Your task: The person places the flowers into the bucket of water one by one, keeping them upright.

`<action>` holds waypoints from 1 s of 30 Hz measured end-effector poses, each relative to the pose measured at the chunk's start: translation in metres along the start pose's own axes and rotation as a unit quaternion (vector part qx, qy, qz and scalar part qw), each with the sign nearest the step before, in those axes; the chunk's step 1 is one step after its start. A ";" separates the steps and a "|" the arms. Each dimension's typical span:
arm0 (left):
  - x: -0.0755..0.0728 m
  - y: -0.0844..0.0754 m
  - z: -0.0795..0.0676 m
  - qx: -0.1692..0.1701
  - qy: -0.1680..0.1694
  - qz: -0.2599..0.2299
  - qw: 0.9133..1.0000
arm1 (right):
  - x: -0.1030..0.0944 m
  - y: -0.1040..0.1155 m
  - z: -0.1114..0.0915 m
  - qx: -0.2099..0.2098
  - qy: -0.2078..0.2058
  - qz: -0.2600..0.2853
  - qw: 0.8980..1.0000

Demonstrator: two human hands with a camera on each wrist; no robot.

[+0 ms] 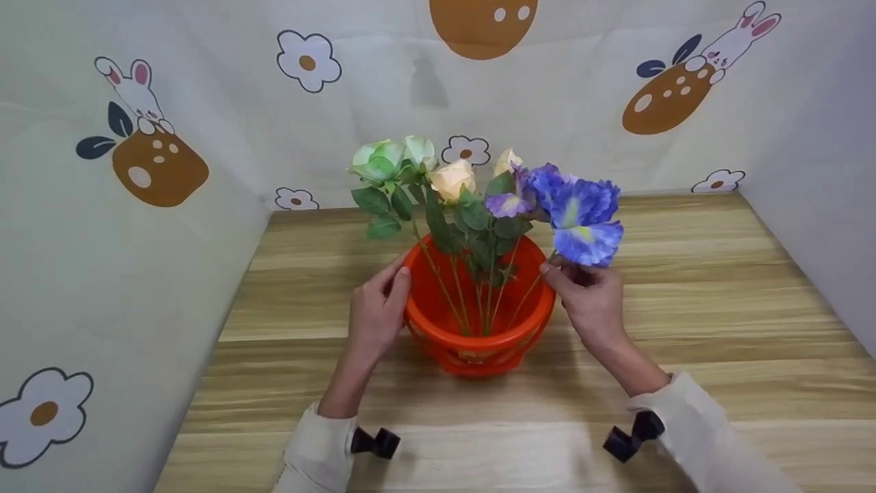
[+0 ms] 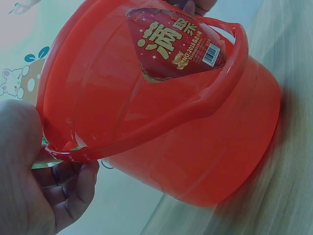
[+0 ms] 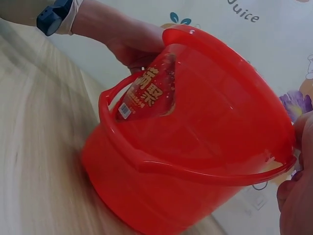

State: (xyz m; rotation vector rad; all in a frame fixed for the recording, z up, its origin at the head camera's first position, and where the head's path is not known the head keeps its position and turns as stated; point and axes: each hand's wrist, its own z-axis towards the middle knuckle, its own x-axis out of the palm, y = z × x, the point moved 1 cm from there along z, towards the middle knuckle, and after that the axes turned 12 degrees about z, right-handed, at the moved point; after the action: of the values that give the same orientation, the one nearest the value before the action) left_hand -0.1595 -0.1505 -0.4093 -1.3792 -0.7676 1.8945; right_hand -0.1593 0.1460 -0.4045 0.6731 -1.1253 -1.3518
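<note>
A red plastic bucket (image 1: pixel 479 340) stands on the table, its handle hanging down over the labelled near side. My left hand (image 1: pixel 380 309) grips the bucket's left rim, thumb on top and fingers curled beneath, as the left wrist view shows. At the right rim, my right hand (image 1: pixel 590 301) pinches the stem of a blue artificial iris (image 1: pixel 585 222); its fingers are partly hidden by the petals. Green roses (image 1: pixel 378 162), a cream rose (image 1: pixel 452 180) and a small purple flower (image 1: pixel 507 205) lean in the bucket, their stems meeting at its near side.
The bucket is on a wood-grain tabletop (image 1: pixel 287 376). Behind and on both sides rises a pale cloth backdrop (image 1: pixel 226 61) printed with rabbits, fruit and flowers. Black straps with small blocks (image 1: pixel 375 443) sit at both sleeve cuffs.
</note>
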 end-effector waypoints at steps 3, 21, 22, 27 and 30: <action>0.000 0.002 0.001 0.000 -0.001 -0.004 1.000 | 0.002 -0.001 0.000 0.020 -0.009 0.002 1.000; -0.001 0.003 0.003 -0.009 0.006 -0.009 1.000 | 0.008 -0.003 0.005 0.088 -0.029 0.038 0.995; -0.001 0.003 0.003 -0.011 0.008 -0.010 1.000 | 0.009 -0.003 0.005 0.089 -0.028 0.040 0.995; -0.002 0.006 0.003 -0.021 0.012 -0.013 1.000 | 0.008 -0.001 0.004 0.092 -0.023 0.037 0.995; -0.002 0.007 0.004 -0.022 0.008 -0.009 1.000 | 0.003 0.000 0.001 0.090 -0.015 0.025 0.995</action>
State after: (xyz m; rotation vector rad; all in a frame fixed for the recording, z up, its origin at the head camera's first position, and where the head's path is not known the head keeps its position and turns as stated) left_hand -0.1642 -0.1567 -0.4124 -1.4083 -0.8147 1.8606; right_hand -0.1607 0.1429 -0.4037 0.7521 -1.2905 -1.2298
